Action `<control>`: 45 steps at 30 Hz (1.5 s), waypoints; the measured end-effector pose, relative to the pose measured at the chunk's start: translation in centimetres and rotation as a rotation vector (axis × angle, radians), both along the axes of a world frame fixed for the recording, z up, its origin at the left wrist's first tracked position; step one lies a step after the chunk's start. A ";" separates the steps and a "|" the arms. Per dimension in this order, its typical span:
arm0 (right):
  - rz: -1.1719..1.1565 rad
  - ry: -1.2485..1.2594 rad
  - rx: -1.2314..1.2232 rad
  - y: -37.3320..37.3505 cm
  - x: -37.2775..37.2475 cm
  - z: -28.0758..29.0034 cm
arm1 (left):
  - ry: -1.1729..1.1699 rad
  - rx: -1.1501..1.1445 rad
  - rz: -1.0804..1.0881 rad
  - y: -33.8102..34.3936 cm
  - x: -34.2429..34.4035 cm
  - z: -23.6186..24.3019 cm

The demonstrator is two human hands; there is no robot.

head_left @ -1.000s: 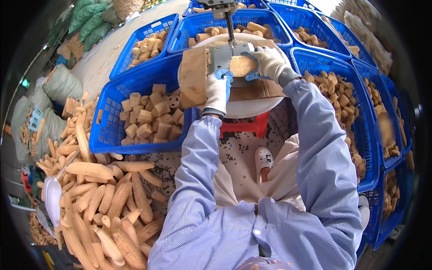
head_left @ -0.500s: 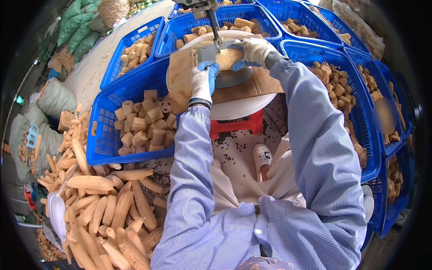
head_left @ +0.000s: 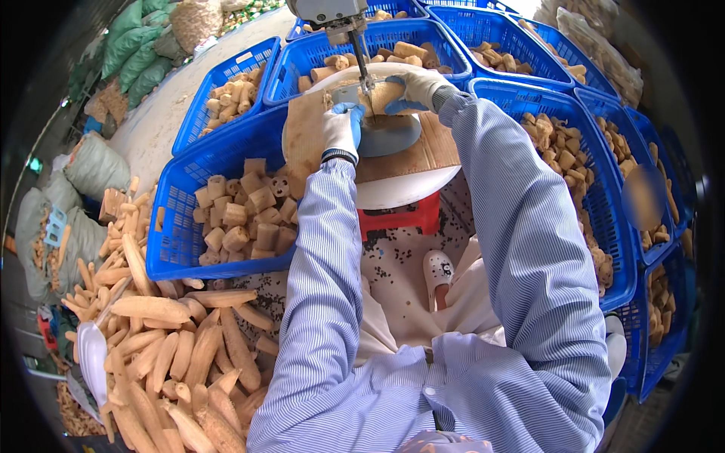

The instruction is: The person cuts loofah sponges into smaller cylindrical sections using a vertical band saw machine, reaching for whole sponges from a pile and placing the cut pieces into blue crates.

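In a blue-and-white work glove, my right hand [head_left: 415,89] grips a short tan loofah piece [head_left: 387,96] from its right side. The piece lies against the thin upright blade [head_left: 371,106] of a cutting machine [head_left: 332,13]. Left of the blade, my left hand [head_left: 342,130], gloved the same way, has its fingers curled together; what they hold, if anything, is hidden. Beneath both hands are a round grey metal plate [head_left: 391,140] and a sheet of brown cardboard [head_left: 306,132], over a white round top [head_left: 408,189].
A blue crate [head_left: 170,260] of cut loofah pieces stands at the left, another crate [head_left: 623,249] at the right, several more behind. Long loofahs [head_left: 200,347] are heaped at lower left. A red stool [head_left: 400,219] stands under the white top. Green sacks [head_left: 140,60] lie far left.
The loofah piece has shifted and turned slightly against the blade, with my right hand around it. My left hand stays left of the blade. The whole view has shifted a little.
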State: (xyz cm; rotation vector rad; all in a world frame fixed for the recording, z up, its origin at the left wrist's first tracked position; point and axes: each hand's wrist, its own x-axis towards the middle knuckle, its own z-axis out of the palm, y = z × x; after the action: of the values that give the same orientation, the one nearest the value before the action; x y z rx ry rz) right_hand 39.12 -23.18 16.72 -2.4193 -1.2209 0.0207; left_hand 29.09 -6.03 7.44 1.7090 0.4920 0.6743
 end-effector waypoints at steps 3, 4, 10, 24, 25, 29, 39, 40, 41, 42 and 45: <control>-0.104 -0.127 -0.271 0.0 -0.4 0.1 | 0.019 0.047 0.000 -0.3 -1.7 0.1; -0.053 -0.157 -0.252 -0.9 0.2 -1.1 | 0.000 0.041 -0.034 -1.3 -3.0 -0.4; 0.300 0.385 -0.063 -10.5 -3.6 -2.2 | -0.057 -0.224 -0.244 -10.7 -10.8 2.7; -0.634 -0.565 -0.152 -36.3 -15.9 0.6 | 0.393 -0.385 -1.180 -34.8 -3.2 -3.7; -0.672 -0.554 -0.247 -36.6 -16.5 -0.1 | 0.422 -0.540 -1.188 -34.5 -3.7 -3.3; -0.679 -0.677 -0.271 -36.4 -16.9 -3.8 | 0.242 -0.914 -0.975 -33.8 -4.7 -1.7; -0.521 -0.450 0.291 -29.6 -17.0 -4.7 | -0.114 -0.399 -0.811 -22.8 -10.7 1.9; -0.351 -0.243 0.488 -28.9 -15.8 -4.8 | -0.200 -0.367 -0.792 -20.7 -11.1 2.1; -0.182 -0.029 0.666 -28.0 -14.8 -5.1 | -0.196 -0.358 -0.756 -19.1 -12.0 3.4; -0.081 0.054 0.699 -26.8 -14.1 -5.4 | -0.227 -0.345 -0.758 -17.4 -12.5 3.7; 0.105 0.572 0.928 -20.7 -13.1 -5.6 | -0.259 -0.242 -0.656 -12.0 -14.1 5.1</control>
State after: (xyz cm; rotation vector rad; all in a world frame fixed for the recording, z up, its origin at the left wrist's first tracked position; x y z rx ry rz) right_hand 26.02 -43.91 11.13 -1.4022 -0.8161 0.1343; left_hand 14.95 -18.04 12.58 1.4084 -0.1697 0.3289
